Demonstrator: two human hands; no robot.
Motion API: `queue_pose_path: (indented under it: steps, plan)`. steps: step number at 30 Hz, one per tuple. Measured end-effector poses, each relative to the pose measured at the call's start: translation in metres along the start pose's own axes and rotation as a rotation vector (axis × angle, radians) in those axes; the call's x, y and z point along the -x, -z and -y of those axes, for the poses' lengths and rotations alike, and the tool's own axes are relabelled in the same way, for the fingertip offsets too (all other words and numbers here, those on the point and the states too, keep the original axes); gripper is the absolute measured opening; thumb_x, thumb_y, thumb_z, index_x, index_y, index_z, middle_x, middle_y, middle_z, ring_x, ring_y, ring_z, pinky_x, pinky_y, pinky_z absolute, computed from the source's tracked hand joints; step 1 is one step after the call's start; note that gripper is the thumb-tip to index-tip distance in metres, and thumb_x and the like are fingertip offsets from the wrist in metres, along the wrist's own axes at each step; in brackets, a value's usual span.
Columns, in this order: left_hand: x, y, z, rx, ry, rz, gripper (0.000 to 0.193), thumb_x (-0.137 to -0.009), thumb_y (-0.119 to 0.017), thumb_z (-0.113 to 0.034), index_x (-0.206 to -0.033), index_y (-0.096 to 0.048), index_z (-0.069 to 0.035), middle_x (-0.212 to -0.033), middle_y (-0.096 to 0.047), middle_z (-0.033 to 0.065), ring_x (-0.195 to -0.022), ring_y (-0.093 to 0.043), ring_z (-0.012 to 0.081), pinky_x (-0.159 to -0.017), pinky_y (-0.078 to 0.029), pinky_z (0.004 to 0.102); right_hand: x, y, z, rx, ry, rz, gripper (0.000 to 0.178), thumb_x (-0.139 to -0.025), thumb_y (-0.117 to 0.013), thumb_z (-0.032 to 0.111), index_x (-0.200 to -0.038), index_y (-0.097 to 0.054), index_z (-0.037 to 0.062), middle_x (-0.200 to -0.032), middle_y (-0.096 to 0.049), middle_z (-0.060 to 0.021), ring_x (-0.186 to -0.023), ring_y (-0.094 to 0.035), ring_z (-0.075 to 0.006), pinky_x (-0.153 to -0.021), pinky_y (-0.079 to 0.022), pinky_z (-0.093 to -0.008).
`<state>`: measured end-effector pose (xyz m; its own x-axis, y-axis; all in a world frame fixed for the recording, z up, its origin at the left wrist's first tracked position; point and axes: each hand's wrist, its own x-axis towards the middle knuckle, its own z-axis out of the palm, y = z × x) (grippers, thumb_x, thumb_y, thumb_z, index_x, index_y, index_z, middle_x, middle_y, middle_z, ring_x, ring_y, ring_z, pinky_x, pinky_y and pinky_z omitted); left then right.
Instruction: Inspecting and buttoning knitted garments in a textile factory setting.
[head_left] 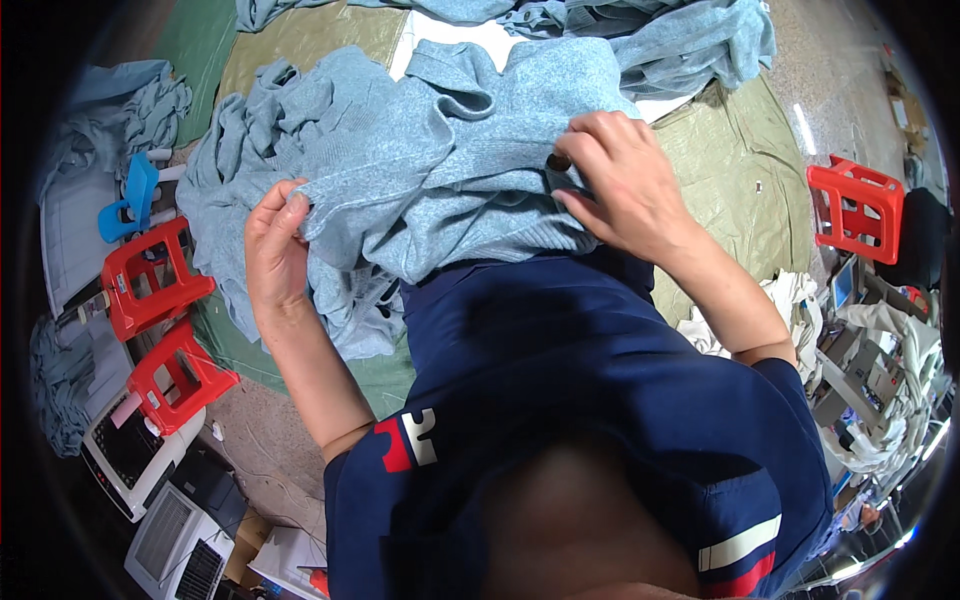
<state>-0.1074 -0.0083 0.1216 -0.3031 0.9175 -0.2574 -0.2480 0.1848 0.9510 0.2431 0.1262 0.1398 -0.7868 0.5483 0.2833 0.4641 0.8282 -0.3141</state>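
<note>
A light blue knit cardigan (480,160) lies bunched across my lap and the covered surface in front of me, its ribbed band stretched between my hands. At the band's left end, the thumb and fingers of my left hand (275,245) pinch the edge. My right hand (628,182) is curled over the knit at the other side, its fingers bent onto the fabric. A dark round button (558,161) shows beside its fingertips. Folds hide part of what those fingertips touch.
More blue knitwear lies at the far right (690,45) and far left (125,105). Olive sheeting (745,190) covers the work surface. Red stools stand left (155,275) and right (858,208). White cloth (795,300) lies at my right, and cables trail over the floor (270,440).
</note>
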Motion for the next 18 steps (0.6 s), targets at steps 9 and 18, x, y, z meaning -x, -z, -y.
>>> queue_pose_path:
  steps: [9,18]
  plan:
    - [0.011,-0.059,-0.018,0.160,-0.025,0.004,0.019,-0.089,-0.065,-0.012,-0.103,-0.063,0.002,-0.091,-0.068,0.0051,-0.079,-0.062,0.0091,-0.073,-0.047,0.0217,-0.010,-0.001,-0.008,-0.375,0.066,-0.194,0.031,-0.073,-0.066,-0.003,-0.103,-0.063,0.0028,-0.091,-0.064,-0.0113,-0.082,-0.064,-0.0289,-0.070,-0.052,-0.0357]
    - [0.021,-0.121,-0.034,-0.154,-0.108,0.115,0.014,-0.090,-0.066,-0.007,-0.101,-0.064,0.003,-0.085,-0.061,-0.0013,-0.077,-0.053,0.0031,-0.068,-0.043,0.0171,-0.052,-0.016,0.047,-0.400,0.402,-0.455,0.015,-0.074,-0.068,0.003,-0.088,-0.063,0.0003,-0.083,-0.062,-0.0096,-0.069,-0.064,-0.0231,-0.058,-0.052,-0.0306]
